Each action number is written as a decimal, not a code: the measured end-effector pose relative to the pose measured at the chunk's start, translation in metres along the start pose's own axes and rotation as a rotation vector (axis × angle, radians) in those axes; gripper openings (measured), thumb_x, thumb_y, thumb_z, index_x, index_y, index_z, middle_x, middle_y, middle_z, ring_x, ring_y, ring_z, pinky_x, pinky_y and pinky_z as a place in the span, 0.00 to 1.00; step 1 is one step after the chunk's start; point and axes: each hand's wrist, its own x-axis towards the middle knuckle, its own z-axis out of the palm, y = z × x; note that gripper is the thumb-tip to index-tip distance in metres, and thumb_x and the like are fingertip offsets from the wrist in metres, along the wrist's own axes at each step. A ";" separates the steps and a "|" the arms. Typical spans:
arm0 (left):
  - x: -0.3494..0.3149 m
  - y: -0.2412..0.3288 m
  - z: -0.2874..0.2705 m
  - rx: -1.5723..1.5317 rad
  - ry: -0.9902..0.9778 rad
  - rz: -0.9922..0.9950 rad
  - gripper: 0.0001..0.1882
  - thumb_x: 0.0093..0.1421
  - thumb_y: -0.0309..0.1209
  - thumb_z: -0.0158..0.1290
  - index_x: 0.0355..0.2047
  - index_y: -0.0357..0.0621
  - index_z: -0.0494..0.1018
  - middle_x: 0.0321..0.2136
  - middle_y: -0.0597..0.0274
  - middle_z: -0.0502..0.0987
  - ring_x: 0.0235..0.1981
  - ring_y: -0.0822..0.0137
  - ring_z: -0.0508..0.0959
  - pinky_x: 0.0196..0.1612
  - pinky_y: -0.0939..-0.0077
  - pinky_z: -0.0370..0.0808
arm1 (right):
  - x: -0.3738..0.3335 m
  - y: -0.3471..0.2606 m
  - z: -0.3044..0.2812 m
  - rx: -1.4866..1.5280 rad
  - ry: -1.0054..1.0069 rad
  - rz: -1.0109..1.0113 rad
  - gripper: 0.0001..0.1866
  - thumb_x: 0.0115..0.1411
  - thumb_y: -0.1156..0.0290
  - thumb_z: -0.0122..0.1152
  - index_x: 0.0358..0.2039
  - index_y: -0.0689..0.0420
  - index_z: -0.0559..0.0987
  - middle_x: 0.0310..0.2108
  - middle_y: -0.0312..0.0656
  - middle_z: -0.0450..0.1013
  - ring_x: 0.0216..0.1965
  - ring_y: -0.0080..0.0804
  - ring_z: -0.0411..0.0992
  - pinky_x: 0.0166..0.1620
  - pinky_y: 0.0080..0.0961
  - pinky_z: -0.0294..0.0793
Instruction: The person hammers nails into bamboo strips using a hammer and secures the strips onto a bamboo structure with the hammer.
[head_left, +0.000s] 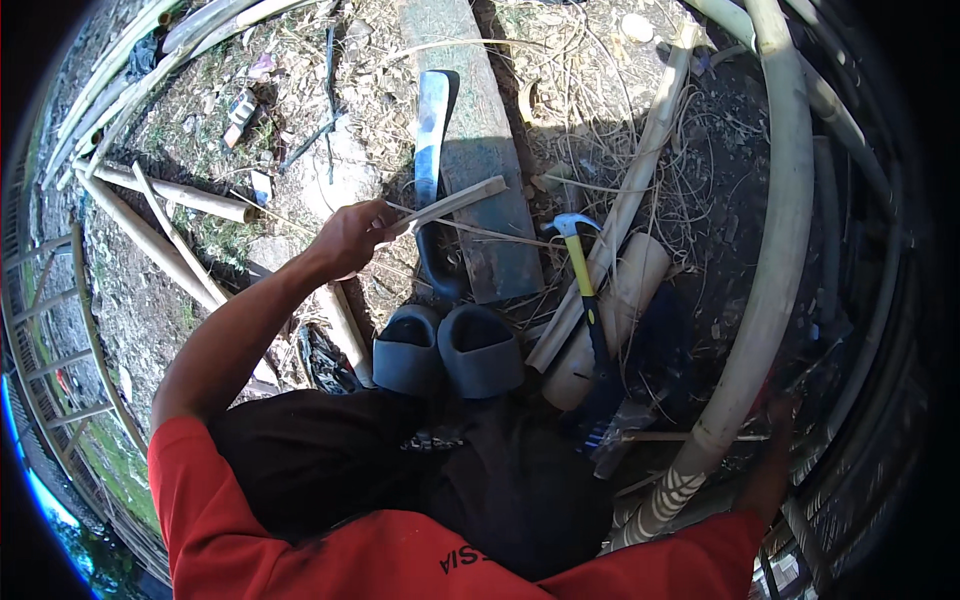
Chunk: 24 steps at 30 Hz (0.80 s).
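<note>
My left hand (355,240) is closed around the end of a short split bamboo strip (455,204), which points up to the right over a plank. Beneath the strip lies a machete (431,125), its blade away from me and its dark handle near my feet. Off to the right, in shade behind a thick bamboo pole, is my right hand (780,412); its fingers are too dark to make out. A thin stick (700,436) runs close to it. A claw hammer (580,265) with a yellow and black handle leans among bamboo pieces right of the plank.
The weathered plank (490,150) lies lengthwise ahead of my grey slippers (480,350). A thick curved bamboo pole (775,250) arches along the right. Split bamboo (640,180) and a bamboo tube (630,300) lie beside the hammer. Loose fibres litter the ground. More poles (180,190) lie left.
</note>
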 end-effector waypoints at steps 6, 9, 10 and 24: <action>-0.028 0.013 0.005 0.249 0.197 0.233 0.04 0.69 0.23 0.50 0.42 0.36 0.73 0.36 0.47 0.80 0.34 0.51 0.82 0.36 0.58 0.77 | 0.002 0.005 0.015 0.375 -0.094 0.019 0.22 0.67 0.57 0.56 0.48 0.64 0.83 0.44 0.54 0.82 0.45 0.44 0.82 0.48 0.45 0.80; -0.031 0.047 0.004 0.121 0.472 0.380 0.07 0.69 0.21 0.47 0.46 0.36 0.72 0.36 0.44 0.78 0.33 0.46 0.80 0.37 0.56 0.78 | -0.001 0.005 0.045 0.524 -0.142 0.049 0.22 0.67 0.57 0.56 0.47 0.64 0.83 0.43 0.54 0.82 0.45 0.43 0.82 0.48 0.45 0.80; -0.026 0.061 0.000 0.119 0.593 0.425 0.08 0.72 0.25 0.47 0.47 0.37 0.73 0.33 0.49 0.77 0.32 0.54 0.80 0.36 0.61 0.77 | 0.002 0.005 0.048 0.558 -0.148 0.050 0.22 0.67 0.57 0.56 0.47 0.64 0.83 0.43 0.54 0.82 0.44 0.43 0.82 0.48 0.44 0.80; -0.018 0.056 -0.015 0.010 0.134 0.046 0.11 0.71 0.31 0.50 0.48 0.37 0.74 0.37 0.50 0.79 0.41 0.56 0.79 0.47 0.63 0.74 | 0.011 -0.077 0.056 0.422 -0.176 -0.146 0.24 0.68 0.66 0.57 0.62 0.60 0.74 0.49 0.58 0.79 0.55 0.49 0.78 0.62 0.39 0.70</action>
